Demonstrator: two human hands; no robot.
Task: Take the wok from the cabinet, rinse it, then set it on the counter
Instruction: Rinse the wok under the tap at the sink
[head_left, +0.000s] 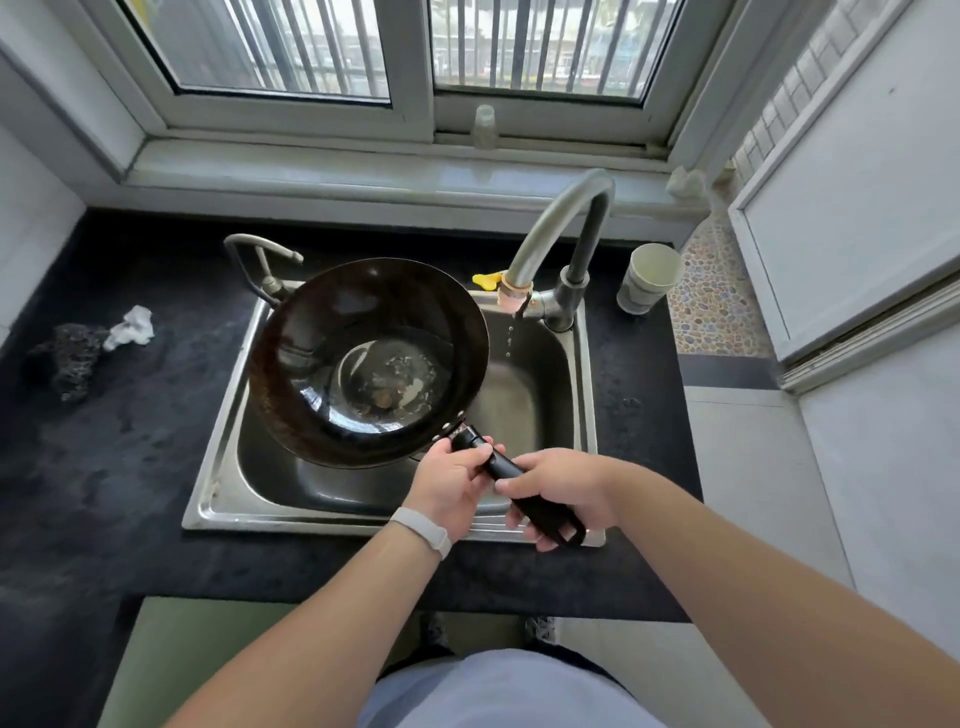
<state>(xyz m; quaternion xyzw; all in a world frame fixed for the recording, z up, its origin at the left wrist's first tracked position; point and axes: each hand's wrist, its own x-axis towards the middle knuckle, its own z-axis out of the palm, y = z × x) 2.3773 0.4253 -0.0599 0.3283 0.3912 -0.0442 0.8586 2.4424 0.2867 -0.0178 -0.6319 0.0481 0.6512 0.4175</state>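
Note:
A dark round wok (358, 332) with a black handle hangs tilted over the left part of the steel sink (218, 499). A little water and bits of residue lie in its bottom. My left hand (452, 480) grips the handle close to the bowl. My right hand (563, 488) grips the handle farther back, near its loop end. The tall faucet (558, 228) stands at the sink's back right, with only a few drops falling from its spout beside the wok.
A black counter (130, 441) surrounds the sink. On its left lie a crumpled white tissue (131, 327) and a dark scrubber (67, 358). A paper cup (649, 278) stands right of the faucet. A small second tap (262, 260) sits at the sink's back left, under the window.

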